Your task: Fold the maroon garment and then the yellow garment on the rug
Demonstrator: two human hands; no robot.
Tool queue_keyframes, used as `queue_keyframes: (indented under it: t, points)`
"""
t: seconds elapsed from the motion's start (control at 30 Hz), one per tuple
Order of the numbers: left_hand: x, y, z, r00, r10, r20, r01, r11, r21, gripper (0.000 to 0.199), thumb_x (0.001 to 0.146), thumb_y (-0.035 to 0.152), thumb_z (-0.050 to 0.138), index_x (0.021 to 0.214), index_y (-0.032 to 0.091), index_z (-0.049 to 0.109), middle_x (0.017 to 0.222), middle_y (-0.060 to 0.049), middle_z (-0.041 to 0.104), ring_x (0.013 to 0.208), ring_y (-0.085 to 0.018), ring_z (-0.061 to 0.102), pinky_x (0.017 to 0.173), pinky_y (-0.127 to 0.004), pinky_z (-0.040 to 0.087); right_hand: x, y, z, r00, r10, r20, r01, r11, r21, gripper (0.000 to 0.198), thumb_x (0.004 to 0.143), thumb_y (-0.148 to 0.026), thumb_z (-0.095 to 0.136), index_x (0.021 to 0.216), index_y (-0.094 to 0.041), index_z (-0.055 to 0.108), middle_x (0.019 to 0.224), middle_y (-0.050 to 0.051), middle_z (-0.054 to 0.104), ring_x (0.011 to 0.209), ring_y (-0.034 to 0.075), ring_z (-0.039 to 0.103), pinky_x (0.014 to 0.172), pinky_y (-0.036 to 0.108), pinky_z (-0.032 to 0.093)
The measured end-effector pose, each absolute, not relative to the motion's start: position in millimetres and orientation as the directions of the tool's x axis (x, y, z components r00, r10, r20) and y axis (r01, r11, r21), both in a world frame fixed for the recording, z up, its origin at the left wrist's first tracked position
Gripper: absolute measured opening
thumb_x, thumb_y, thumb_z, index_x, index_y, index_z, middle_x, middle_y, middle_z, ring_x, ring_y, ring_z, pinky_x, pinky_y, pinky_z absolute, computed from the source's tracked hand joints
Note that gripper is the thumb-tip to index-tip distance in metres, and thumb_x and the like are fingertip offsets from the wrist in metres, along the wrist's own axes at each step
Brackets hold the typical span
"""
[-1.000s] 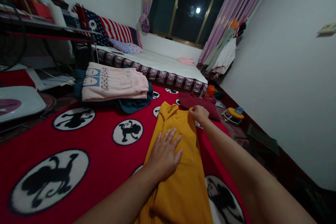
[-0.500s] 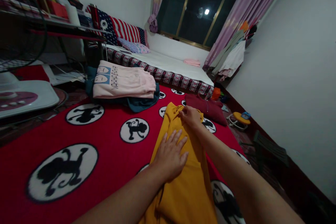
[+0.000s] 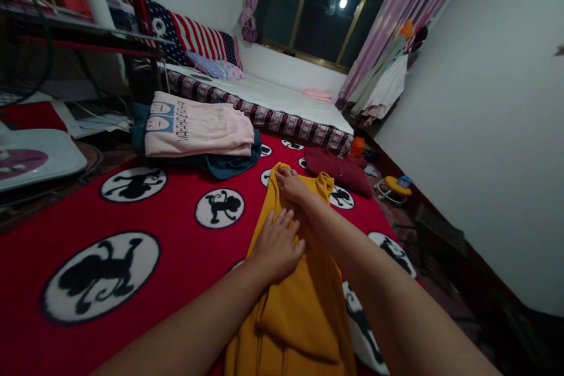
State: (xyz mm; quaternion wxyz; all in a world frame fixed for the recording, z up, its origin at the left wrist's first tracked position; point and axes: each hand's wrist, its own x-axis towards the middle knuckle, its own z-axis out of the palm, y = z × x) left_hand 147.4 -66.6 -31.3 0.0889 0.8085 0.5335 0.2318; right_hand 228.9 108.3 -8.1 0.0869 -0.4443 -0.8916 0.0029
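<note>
A mustard-yellow top lies lengthwise in front of me, its sides folded inward into a long strip. My left hand rests palm down on its middle, fingers spread and holding nothing. Farther up, my right hand has its fingers bent onto the cloth by the top's far left edge, gripping a bit of the fabric there. A bunched yellow corner stands up just right of that hand. Under the top spreads a red blanket with black monkey figures in white circles.
A folded pink sweatshirt lies on a dark teal garment at the far left of the blanket. A folded maroon garment is at the far right. Beyond stand a bed, a cluttered desk and a yellow-seated stool.
My right hand has moved left across the top's far end, from the middle fold to the left edge. The left hand stays flat on the cloth. The view has shifted slightly.
</note>
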Motion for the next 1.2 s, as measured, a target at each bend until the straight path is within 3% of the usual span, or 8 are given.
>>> queue_keyframes:
  t: [0.13,0.2,0.3,0.4,0.6,0.87,1.03,1.2]
  points:
    - [144,-64,-30,0.339,0.895,0.289,0.8,-0.436,0.412,0.057,0.091,0.042,0.043,0.143,0.021,0.038,0.152,-0.009,0.034,0.139,-0.028,0.03,0.115,-0.049,0.019,244,72,12,-0.703,0.709,0.054,0.696,0.701,-0.156,0.034,0.085,-0.02,0.058,0.119,-0.018,0.062,0.124,0.007,0.06,0.114,0.019,0.053,0.101,0.03,0.038]
    - [141,-62,-29,0.354,0.892,0.281,0.784,-0.446,0.431,0.056,0.091,0.041,0.043,0.142,0.019,0.04,0.15,-0.01,0.036,0.139,-0.027,0.03,0.115,-0.049,0.019,265,43,15,-0.701,0.693,0.166,0.646,0.717,-0.263,0.026,0.087,-0.022,0.054,0.11,-0.018,0.066,0.119,0.007,0.063,0.109,0.018,0.057,0.098,0.03,0.042]
    - [137,-58,-30,0.391,0.881,0.267,0.739,-0.473,0.48,0.051,0.091,0.039,0.046,0.139,0.021,0.045,0.151,-0.008,0.035,0.14,-0.026,0.029,0.115,-0.049,0.019,306,-13,10,-0.546,0.731,0.41,0.611,0.682,-0.402,0.023,0.091,-0.023,0.048,0.106,-0.019,0.066,0.111,0.009,0.065,0.107,0.019,0.059,0.094,0.033,0.046]
    - [134,-54,-30,0.395,0.866,0.306,0.676,-0.5,0.542,0.045,0.089,0.035,0.052,0.131,0.022,0.054,0.15,-0.007,0.036,0.138,-0.026,0.031,0.114,-0.048,0.022,346,-72,0,-0.478,0.763,0.436,0.616,0.645,-0.453,0.025,0.092,-0.023,0.048,0.11,-0.021,0.063,0.114,0.01,0.064,0.109,0.02,0.059,0.095,0.036,0.047]
    - [106,-58,-23,0.458,0.832,0.314,0.502,-0.534,0.681,0.036,0.083,0.014,0.052,0.117,0.014,0.064,0.141,-0.013,0.047,0.129,-0.023,0.046,0.109,-0.037,0.035,389,-156,-6,-0.62,0.731,0.284,0.602,0.676,-0.425,0.044,0.09,-0.018,0.048,0.133,-0.027,0.05,0.14,0.011,0.047,0.129,0.022,0.046,0.104,0.043,0.042]
    - [37,-146,8,0.776,0.597,0.202,0.401,-0.715,0.573,0.037,0.08,0.006,0.055,0.111,0.024,0.066,0.13,-0.007,0.05,0.121,-0.021,0.05,0.1,-0.032,0.043,386,-193,-10,-0.677,0.686,0.266,0.611,0.726,-0.316,0.054,0.089,-0.014,0.048,0.14,-0.032,0.043,0.146,0.009,0.041,0.133,0.024,0.041,0.105,0.046,0.043]
    - [21,-182,12,0.803,0.575,0.157,0.429,-0.74,0.518,0.048,0.082,0.001,0.049,0.117,0.031,0.061,0.127,-0.004,0.053,0.113,-0.018,0.054,0.096,-0.03,0.047,374,-188,-11,-0.701,0.647,0.3,0.581,0.762,-0.287,0.049,0.09,-0.016,0.049,0.137,-0.032,0.047,0.145,0.008,0.044,0.131,0.024,0.045,0.103,0.045,0.044]
    - [15,-170,0,0.792,0.576,0.205,0.467,-0.786,0.404,0.065,0.079,0.0,0.052,0.133,0.036,0.049,0.145,-0.005,0.042,0.129,-0.023,0.044,0.105,-0.039,0.041,371,-170,-18,-0.709,0.621,0.334,0.571,0.784,-0.244,0.049,0.091,-0.012,0.043,0.137,-0.031,0.047,0.145,0.008,0.044,0.131,0.022,0.044,0.103,0.045,0.043]
